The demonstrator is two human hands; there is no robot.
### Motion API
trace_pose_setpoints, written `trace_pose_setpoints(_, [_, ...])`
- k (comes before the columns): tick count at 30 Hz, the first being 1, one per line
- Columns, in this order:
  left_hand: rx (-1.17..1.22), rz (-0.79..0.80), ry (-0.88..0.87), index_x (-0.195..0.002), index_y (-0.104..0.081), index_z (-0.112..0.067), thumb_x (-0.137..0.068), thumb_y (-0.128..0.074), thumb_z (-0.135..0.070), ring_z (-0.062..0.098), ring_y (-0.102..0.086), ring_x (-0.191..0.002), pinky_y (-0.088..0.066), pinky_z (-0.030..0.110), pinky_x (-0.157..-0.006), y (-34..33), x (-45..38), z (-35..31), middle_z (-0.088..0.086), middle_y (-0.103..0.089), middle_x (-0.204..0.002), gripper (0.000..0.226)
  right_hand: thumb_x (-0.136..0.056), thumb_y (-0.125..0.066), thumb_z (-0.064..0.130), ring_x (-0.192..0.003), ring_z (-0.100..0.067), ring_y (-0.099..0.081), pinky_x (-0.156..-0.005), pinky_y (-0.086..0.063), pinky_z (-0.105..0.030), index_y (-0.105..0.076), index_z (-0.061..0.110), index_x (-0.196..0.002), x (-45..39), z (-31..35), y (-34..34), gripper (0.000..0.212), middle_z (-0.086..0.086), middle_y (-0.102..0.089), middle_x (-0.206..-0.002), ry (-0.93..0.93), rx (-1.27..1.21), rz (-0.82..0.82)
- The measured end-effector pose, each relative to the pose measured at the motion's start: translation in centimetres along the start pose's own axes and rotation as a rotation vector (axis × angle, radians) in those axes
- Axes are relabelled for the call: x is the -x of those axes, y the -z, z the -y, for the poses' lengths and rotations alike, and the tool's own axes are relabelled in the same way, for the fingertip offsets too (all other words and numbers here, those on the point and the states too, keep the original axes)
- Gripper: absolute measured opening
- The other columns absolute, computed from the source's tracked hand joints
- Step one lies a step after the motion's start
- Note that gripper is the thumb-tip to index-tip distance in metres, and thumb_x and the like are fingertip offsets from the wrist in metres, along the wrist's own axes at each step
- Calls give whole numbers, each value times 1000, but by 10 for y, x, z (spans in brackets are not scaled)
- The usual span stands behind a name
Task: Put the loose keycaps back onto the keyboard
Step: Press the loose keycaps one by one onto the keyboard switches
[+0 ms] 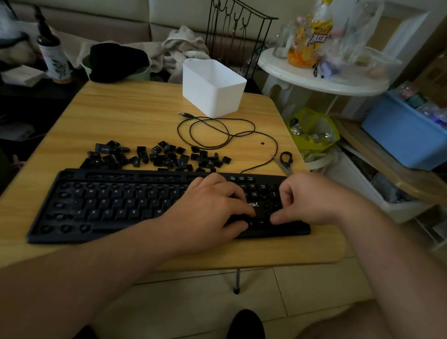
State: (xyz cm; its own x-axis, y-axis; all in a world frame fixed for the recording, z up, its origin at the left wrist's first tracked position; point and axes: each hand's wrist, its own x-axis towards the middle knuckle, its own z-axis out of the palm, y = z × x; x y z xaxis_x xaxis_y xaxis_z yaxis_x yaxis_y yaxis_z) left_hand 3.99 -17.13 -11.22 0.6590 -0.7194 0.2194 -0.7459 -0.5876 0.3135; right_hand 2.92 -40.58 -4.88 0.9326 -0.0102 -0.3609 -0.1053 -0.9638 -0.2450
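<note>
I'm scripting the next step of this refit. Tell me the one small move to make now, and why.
Probably press down where both hands meet. The left hand and right hand rest on the keyboard near its arrow keys, fingers bent down; whether a cap sits under them is hidden. Then reach to the loose keycaps piled behind it, since many sockets look bare.

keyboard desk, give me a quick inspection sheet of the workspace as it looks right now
surface: wooden table, bare wood at the back.
job's things: black keyboard at the front edge, many sockets empty; loose keycaps piled just behind it.
clutter: white bin, scissors.
grips: left hand and right hand both on the keyboard's right end, fingers curled; whether either holds a keycap cannot be told.
cables: keyboard cable looped loose behind the keycaps, unplugged.
surroundings: round white side table with bottles, blue crate.
</note>
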Motion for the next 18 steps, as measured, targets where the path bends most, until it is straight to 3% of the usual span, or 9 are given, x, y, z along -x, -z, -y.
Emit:
trace_pose_setpoints(6, [8,-7,-11,-131,-67,-45,-99,-56,-53,12,-40,-128,-32,36,-101,2,0,2,-20,-57,-132,34,-72,-89,48,-78,-15,-66,-69,-58,-40,-68,20,-70,-6,1,8,35,4,-70,-77,-15,-4,36])
trace_pose_setpoints(9, [18,-32,6,-127,-69,-44,-98,-52,-57,13,-47,-125,-39,42,-103,14,-6,13,-21,-63,-127,36,-75,-83,57,-70,-13,-65,-67,-55,-36,-70,21,-68,-21,8,10,39,8,-68,-67,29,-161,-92])
trace_pose_setpoints(14, [22,-114,108,-120,-72,-42,-92,-47,-57,16,-60,-116,-45,53,-105,28,-14,50,-21,-70,-119,41,-91,-74,37,-92,-10,-67,-83,-53,-29,-81,30,-95,-68,40,-5,10,12,-75,-95,128,-186,-432])
trace_pose_setpoints(18, [20,-139,201,-116,-73,-43,-92,-52,-53,16,-61,-113,-46,50,-104,34,-13,71,-19,-71,-114,34,-93,-72,26,-103,-13,-64,-89,-51,-28,-78,31,-114,-95,62,-16,22,7,-74,-114,182,-109,-430])
